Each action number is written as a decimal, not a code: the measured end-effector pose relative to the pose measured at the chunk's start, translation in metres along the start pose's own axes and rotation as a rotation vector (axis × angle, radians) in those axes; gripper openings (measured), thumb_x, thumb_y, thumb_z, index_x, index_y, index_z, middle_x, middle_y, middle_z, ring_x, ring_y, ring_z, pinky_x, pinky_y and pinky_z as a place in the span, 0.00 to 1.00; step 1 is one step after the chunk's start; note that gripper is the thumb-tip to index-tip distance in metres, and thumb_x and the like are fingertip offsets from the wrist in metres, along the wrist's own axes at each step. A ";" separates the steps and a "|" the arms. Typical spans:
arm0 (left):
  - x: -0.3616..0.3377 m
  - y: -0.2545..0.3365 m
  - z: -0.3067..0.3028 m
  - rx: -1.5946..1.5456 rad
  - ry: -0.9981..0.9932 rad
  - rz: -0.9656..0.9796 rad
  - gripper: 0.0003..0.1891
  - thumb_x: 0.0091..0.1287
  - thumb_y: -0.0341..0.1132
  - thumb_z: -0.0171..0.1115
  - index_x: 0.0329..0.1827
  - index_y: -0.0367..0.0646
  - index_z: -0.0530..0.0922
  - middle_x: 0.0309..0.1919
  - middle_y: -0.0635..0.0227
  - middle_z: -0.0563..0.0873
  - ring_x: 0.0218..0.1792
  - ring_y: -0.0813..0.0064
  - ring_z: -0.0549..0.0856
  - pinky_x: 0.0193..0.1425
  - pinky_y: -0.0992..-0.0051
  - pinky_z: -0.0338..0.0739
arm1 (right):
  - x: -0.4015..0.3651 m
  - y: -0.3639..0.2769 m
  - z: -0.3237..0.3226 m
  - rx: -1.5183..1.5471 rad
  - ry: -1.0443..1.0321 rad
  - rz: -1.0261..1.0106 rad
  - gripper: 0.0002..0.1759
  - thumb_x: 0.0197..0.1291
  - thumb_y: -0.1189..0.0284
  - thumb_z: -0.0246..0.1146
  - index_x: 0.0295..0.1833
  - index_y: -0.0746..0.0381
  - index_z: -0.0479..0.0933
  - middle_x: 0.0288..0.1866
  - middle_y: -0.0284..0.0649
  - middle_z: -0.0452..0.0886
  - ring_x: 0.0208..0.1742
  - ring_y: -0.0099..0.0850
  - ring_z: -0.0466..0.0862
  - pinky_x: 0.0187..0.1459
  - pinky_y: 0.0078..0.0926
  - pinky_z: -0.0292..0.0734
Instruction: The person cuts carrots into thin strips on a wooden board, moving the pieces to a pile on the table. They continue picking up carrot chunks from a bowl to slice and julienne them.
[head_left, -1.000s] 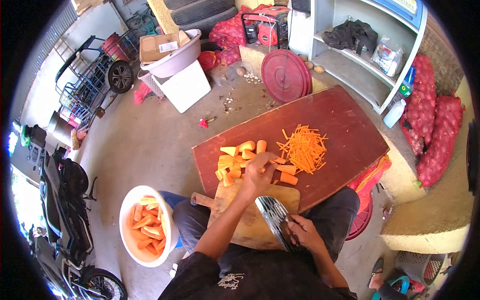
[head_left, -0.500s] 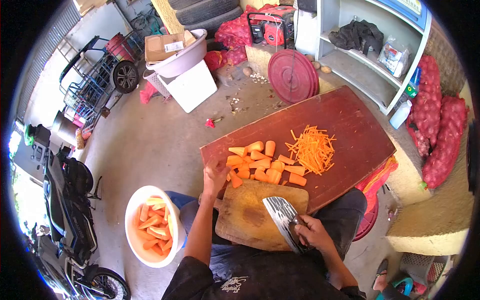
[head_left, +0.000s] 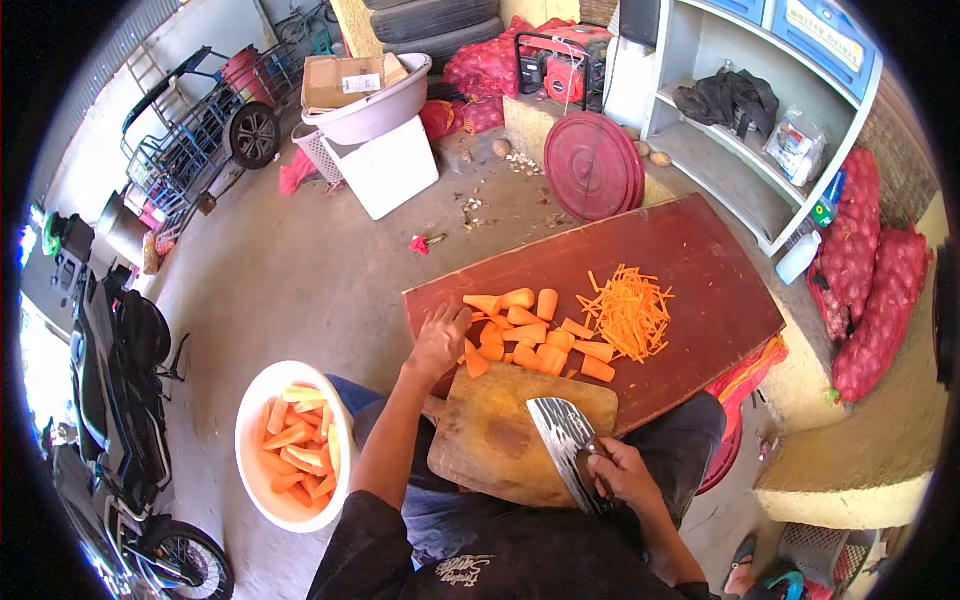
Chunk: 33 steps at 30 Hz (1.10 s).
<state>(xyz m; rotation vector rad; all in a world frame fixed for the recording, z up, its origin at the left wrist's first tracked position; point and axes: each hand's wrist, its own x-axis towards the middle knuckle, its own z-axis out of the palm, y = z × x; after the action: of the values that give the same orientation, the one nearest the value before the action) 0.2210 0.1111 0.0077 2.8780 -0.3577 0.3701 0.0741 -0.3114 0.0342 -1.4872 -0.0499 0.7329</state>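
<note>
My right hand [head_left: 622,472] is wrapped round the handle of a cleaver [head_left: 562,440], its blade over the wooden chopping board [head_left: 490,415]. The board rests across my lap, against the red table [head_left: 710,270]. At the left end of the table, my left hand [head_left: 441,338] touches the edge of a heap of peeled carrot pieces [head_left: 527,333]; its fingers are bent over the pieces, and what lies beneath them is hidden. To the right of the heap is a pile of thin carrot sticks [head_left: 632,312]. A white bucket [head_left: 343,450] of carrot pieces stands at my left.
A motorcycle [head_left: 130,400] stands at the far left. Beyond the table are a round red lid [head_left: 594,168], a generator [head_left: 565,75] and a grey shelf [head_left: 715,165]. Red net sacks [head_left: 884,310] lean at the right. Part of a foot in a sandal shows at lower right.
My left hand has moved slightly, onto the edge of the carrot heap, with its fingers lower and more spread over it. The view has shifted a little. The cleaver stays over the board.
</note>
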 end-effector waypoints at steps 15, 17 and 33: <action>-0.134 0.179 -0.028 -0.908 0.139 -0.655 0.20 0.80 0.32 0.68 0.69 0.28 0.81 0.43 0.40 0.90 0.43 0.50 0.92 0.48 0.57 0.87 | 0.009 -0.044 0.020 -0.332 0.020 -0.121 0.17 0.78 0.69 0.67 0.62 0.71 0.81 0.38 0.39 0.84 0.41 0.25 0.80 0.46 0.32 0.80; -0.138 0.178 -0.030 -0.690 0.165 -0.508 0.22 0.78 0.32 0.70 0.70 0.29 0.81 0.46 0.39 0.89 0.47 0.47 0.92 0.51 0.56 0.87 | 0.010 -0.052 0.026 -0.354 -0.003 -0.119 0.17 0.78 0.69 0.67 0.62 0.71 0.81 0.38 0.39 0.84 0.41 0.25 0.81 0.46 0.32 0.80; -0.161 0.183 -0.026 -0.635 0.061 -0.353 0.37 0.62 0.27 0.83 0.75 0.32 0.78 0.46 0.48 0.88 0.45 0.48 0.92 0.48 0.57 0.89 | 0.014 -0.051 0.052 -0.426 -0.057 -0.197 0.17 0.78 0.69 0.67 0.61 0.71 0.80 0.35 0.41 0.80 0.37 0.27 0.79 0.42 0.33 0.78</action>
<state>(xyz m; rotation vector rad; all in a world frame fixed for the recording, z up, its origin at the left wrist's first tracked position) 0.0156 -0.0214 0.0220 2.2391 0.0486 0.2250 0.0818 -0.2550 0.0814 -1.8337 -0.4125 0.6273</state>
